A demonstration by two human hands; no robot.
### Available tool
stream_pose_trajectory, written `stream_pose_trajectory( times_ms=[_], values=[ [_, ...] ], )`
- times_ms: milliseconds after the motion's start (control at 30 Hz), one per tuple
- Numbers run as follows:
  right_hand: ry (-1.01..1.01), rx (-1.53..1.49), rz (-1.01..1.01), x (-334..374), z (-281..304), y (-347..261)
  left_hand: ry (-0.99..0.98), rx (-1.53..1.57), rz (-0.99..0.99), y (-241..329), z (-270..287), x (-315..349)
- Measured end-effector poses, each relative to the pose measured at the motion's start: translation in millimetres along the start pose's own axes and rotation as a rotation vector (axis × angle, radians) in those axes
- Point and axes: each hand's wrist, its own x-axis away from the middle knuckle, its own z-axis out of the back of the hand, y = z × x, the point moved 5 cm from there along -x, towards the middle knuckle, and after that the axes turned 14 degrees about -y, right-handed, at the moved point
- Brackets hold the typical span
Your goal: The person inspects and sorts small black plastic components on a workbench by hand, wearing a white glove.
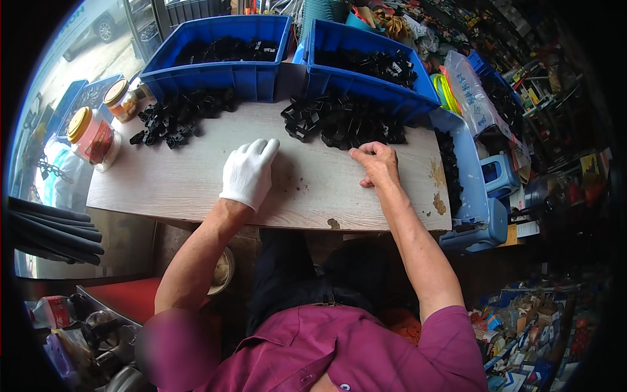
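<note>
My left hand point(250, 171), in a white knitted glove, rests over the table point(196, 189) with its fingers extended forward and slightly apart. Nothing shows in it, though its palm side is hidden. My bare right hand point(379, 164) is at the near edge of the right pile of small black plastic parts point(339, 121). Its fingers are bent, with a gap between the fingertips and the thumb, and I see nothing held there. Another pile of black parts point(176, 116) lies farther off to the left of my gloved hand.
Two blue bins, left point(212, 72) and right point(372, 88), hold more black parts along the far edge. Two lidded jars point(91, 137) stand at the left. A light-blue tub point(467, 176) of black parts sits beside the right edge. Cluttered goods point(548, 170) crowd the right side.
</note>
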Motion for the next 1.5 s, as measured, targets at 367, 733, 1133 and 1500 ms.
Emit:
stream_pose_trajectory(
  times_ms=[367, 733, 1133, 1500],
  values=[
    [-0.131, -0.389, -0.011, 32.7, -3.3, 7.3, 0.161, 0.363, 0.128, 3.2, -5.5, 3.5],
    [-0.313, -0.504, 0.182, 42.8, -49.1, 6.4, -0.005, 1.332, 0.27, 55.1, -58.2, -26.4],
    [-0.405, -0.196, 0.008, 42.2, -57.9, -8.6, -0.087, 0.239, -0.267, 57.3, -26.1, -10.9],
    [-0.448, -0.147, 0.085, 38.0, -58.2, -5.8, -0.094, 0.055, -0.266, 65.1, -20.0, 1.5]
  ],
)
